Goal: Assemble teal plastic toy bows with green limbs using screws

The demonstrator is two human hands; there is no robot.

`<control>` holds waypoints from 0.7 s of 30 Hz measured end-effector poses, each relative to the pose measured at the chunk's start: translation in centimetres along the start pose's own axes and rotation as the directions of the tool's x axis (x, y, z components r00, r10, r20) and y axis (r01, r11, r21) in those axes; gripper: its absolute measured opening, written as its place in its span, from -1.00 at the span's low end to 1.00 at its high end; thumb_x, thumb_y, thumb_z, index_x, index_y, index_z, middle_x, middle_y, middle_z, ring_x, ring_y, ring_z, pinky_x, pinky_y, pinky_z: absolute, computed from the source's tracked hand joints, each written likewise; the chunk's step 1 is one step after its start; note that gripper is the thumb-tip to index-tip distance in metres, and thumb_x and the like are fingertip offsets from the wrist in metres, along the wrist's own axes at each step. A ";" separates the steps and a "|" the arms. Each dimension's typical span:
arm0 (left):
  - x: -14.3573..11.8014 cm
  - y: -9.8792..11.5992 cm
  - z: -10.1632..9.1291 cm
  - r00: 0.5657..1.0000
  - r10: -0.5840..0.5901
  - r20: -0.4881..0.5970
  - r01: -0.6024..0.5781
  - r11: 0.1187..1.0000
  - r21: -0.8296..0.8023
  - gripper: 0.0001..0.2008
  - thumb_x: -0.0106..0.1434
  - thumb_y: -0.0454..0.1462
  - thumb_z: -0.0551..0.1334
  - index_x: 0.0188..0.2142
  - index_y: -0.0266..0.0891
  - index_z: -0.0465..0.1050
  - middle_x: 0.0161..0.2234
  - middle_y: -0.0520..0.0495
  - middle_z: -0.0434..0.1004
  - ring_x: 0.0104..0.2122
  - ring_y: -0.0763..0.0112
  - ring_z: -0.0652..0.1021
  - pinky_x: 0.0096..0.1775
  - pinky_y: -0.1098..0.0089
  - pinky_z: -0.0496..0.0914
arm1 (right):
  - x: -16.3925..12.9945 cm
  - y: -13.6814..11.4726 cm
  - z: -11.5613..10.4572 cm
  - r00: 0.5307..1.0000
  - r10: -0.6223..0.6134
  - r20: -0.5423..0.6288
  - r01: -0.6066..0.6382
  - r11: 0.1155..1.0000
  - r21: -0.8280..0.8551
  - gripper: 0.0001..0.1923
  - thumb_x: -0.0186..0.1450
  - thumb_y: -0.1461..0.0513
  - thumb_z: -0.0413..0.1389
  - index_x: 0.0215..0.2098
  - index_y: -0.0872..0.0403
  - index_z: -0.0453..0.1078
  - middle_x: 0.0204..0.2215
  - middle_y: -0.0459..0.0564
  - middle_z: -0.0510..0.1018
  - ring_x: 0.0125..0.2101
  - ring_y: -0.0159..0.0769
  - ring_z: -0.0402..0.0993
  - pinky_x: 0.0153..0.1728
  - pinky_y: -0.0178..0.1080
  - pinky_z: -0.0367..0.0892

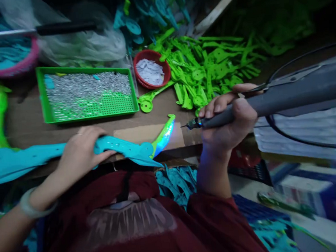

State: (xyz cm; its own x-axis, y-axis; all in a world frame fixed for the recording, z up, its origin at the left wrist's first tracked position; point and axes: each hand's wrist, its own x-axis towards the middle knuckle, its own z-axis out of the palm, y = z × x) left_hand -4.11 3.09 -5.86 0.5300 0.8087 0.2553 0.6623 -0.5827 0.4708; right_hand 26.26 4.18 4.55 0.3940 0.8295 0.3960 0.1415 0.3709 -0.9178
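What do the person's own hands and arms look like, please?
The left hand and right hand are both ungloved. A pale, rounded bangle circles the left wrist. A dark red sleeve covers part of the right arm, leaving its wrist bare.

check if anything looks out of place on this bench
Mainly in the green tray: small blue bits and a yellow one lie among the silvery pieces, odd because nearly everything else in there matches. No clear damage stands out.
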 end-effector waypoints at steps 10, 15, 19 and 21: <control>4.1 0.8 -3.0 0.986 0.160 -0.048 -0.158 0.986 0.050 -0.63 0.45 -0.10 0.07 -0.01 -0.36 0.43 -0.01 -0.25 0.54 0.10 0.13 0.46 0.10 0.12 0.34 | 2.4 1.3 11.0 0.955 -0.065 0.288 0.002 0.977 0.215 -0.89 0.21 0.19 0.17 -0.35 -0.03 0.30 -0.62 -0.24 0.24 -0.66 -0.43 0.23 -0.61 -0.30 0.26; 11.0 -4.2 -2.9 0.887 0.277 0.370 -0.329 0.941 0.084 -0.57 0.46 -0.08 0.06 0.14 -0.29 0.40 0.25 -0.20 0.35 0.30 0.11 0.27 0.23 0.11 0.18 | 2.9 3.1 14.2 0.966 -0.059 0.254 -0.013 0.962 0.272 -0.78 0.20 0.07 0.17 -0.26 -0.05 0.28 -0.64 -0.29 0.22 -0.69 -0.47 0.23 -0.62 -0.33 0.30; 10.3 -3.6 -3.3 0.926 0.191 0.326 -0.286 0.919 0.272 -0.61 0.41 -0.18 0.15 0.13 -0.38 0.42 0.24 -0.29 0.34 0.33 0.05 0.19 0.30 0.03 0.02 | 2.7 6.4 16.3 0.970 -0.124 0.207 0.056 0.950 0.306 -0.74 0.23 0.05 0.14 -0.18 -0.09 0.24 -0.64 -0.31 0.21 -0.68 -0.47 0.26 -0.60 -0.33 0.34; 7.4 -1.7 -4.5 0.959 0.194 0.205 -0.245 0.932 0.268 -0.61 0.41 -0.20 0.15 0.14 -0.38 0.40 0.24 -0.31 0.34 0.30 0.03 0.26 0.28 0.02 0.09 | 2.7 8.4 17.0 0.969 -0.117 0.216 0.043 0.947 0.320 -0.72 0.23 0.04 0.14 -0.16 -0.09 0.22 -0.63 -0.31 0.22 -0.68 -0.46 0.27 -0.60 -0.33 0.34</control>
State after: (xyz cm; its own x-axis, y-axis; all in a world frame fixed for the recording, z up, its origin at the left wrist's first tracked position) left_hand -3.68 10.37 -1.00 0.7453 0.6464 0.1636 0.6288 -0.7630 0.1499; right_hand 13.06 16.62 -1.58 0.1691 0.8509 0.4974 -0.1393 0.5202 -0.8426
